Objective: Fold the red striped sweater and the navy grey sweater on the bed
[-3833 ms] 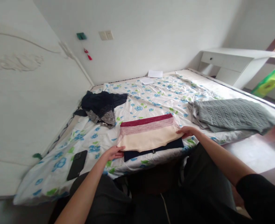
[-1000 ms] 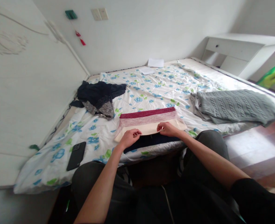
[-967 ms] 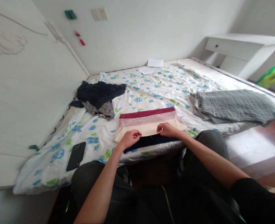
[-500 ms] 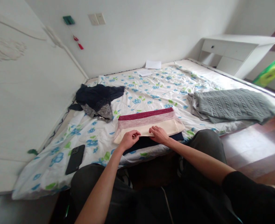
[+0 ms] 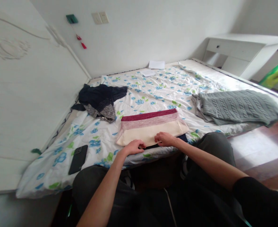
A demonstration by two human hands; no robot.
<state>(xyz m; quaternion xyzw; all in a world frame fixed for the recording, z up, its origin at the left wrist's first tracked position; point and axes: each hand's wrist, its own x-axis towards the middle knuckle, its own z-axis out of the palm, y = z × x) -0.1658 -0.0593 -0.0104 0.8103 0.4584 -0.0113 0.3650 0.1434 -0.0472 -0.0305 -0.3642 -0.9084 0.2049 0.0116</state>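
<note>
A folded knit sweater (image 5: 150,129), cream with a maroon band on its far side, lies at the near edge of the floral bed sheet (image 5: 153,94). A dark navy layer shows under its near edge. My left hand (image 5: 134,147) pinches the sweater's near hem, fingers curled round the cream fabric. A little to the right, my right hand (image 5: 165,139) grips the same hem with closed fingers. Both forearms reach in from below, over my dark trousers.
A black phone (image 5: 77,159) lies on the sheet at the near left. A dark garment heap (image 5: 100,101) sits by the white headboard (image 5: 23,85). A grey cable-knit sweater (image 5: 238,107) lies at the right. Papers (image 5: 156,65) rest by the far wall; a white desk (image 5: 238,50) stands behind.
Both hands have drawn the cream hem toward me, so it covers most of the navy layer. Earlier they held the sweater's outer sides, then came together at the near edge.
</note>
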